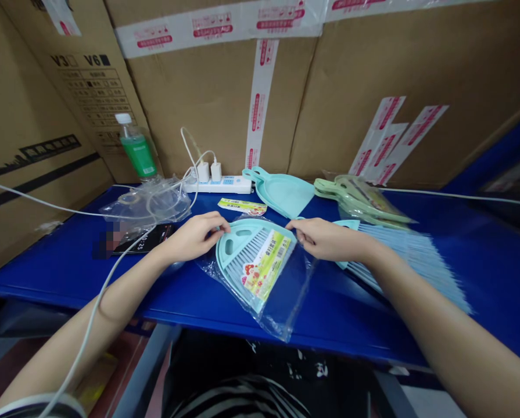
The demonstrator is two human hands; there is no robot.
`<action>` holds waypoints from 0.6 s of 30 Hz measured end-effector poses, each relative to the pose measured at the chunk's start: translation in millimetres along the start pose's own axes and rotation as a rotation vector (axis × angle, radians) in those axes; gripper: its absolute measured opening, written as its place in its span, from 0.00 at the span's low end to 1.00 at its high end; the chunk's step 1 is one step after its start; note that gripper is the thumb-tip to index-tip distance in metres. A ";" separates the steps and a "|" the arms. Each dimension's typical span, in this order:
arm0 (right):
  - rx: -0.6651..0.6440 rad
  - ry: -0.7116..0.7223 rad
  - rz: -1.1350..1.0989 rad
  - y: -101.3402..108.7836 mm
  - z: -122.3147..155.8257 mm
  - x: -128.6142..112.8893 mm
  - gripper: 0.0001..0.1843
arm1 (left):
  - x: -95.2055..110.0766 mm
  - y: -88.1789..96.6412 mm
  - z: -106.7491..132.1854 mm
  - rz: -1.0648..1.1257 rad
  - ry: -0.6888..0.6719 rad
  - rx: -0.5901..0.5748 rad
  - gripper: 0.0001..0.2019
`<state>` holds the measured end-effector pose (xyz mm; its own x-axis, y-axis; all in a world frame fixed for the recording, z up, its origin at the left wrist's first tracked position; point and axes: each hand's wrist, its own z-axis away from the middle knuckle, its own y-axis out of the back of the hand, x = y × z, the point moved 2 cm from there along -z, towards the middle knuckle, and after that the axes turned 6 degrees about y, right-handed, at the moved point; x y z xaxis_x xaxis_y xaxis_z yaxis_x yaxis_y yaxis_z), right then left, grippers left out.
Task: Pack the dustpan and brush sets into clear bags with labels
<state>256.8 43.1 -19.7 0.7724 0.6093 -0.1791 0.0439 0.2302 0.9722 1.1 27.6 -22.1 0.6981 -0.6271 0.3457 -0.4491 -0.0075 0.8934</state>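
A light-blue dustpan and brush set (pixel 237 247) lies in a clear plastic bag (pixel 292 313) on the blue table, with a yellow-green label card (pixel 268 261) on top of the bristles. My left hand (pixel 198 237) is closed at the upper left edge of the bag, fingertips bent against it. At the upper right edge, my right hand (pixel 323 238) pinches the bag between thumb and fingers. Just beyond lie light-blue dustpans (pixel 283 193) and a loose label card (pixel 243 206). Loose blue brushes (pixel 405 258) rest beyond my right wrist, partly covered by my forearm.
A bagged green dustpan set (pixel 364 200) lies at the back right. Further left are a power strip (pixel 229 184) with white chargers, crumpled plastic bags (pixel 150 203), a phone (pixel 149 239) and a green-labelled bottle (pixel 138 151). A white cable (pixel 107 278) crosses my left forearm. Cardboard boxes (pixel 198 104) wall the back.
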 end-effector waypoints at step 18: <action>-0.097 0.031 -0.071 5.3 6.0 -5.8 0.08 | -3.4 -0.5 0.6 -0.004 -0.005 0.004 0.11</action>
<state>256.4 36.2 -12.6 0.7493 0.6120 -0.2530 0.0348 0.3451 0.9379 -1.4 29.3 -23.9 0.6971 -0.6311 0.3402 -0.4485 -0.0135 0.8937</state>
